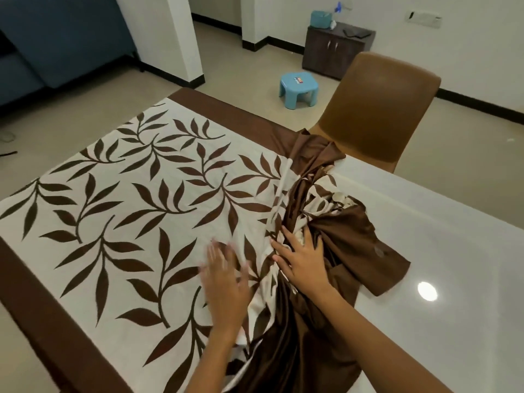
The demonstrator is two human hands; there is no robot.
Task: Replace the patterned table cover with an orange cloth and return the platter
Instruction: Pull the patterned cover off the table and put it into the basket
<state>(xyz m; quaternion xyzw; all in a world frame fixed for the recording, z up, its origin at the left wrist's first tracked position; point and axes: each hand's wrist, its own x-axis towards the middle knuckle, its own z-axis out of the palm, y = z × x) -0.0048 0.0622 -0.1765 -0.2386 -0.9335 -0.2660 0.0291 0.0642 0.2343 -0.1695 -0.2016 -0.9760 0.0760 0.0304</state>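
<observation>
Patterned table cover (136, 199) (cream with brown leaves and a solid brown border) lies flat over the left part of the white table (442, 228), its brown border running along the table's left edge and far edge. Toward the middle of the table the cover stops lying flat and is gathered into a crumpled ridge, with brown folds spilling to the right of it onto the bare glossy top. The left hand (224, 282) lies on the cover just left of that ridge, fingers spread and blurred, palm down, gripping nothing that can be made out. The right hand (303, 262) is on the ridge itself, fingers splayed and pressed into the bunched cloth; whether it has pinched a fold I cannot tell. Right of the ridge the table is uncovered out to its right edge. A brown chair (380, 109) stands against the table's far edge, behind the ridge, and a blue stool (297, 87) sits on open floor beyond the table.
</observation>
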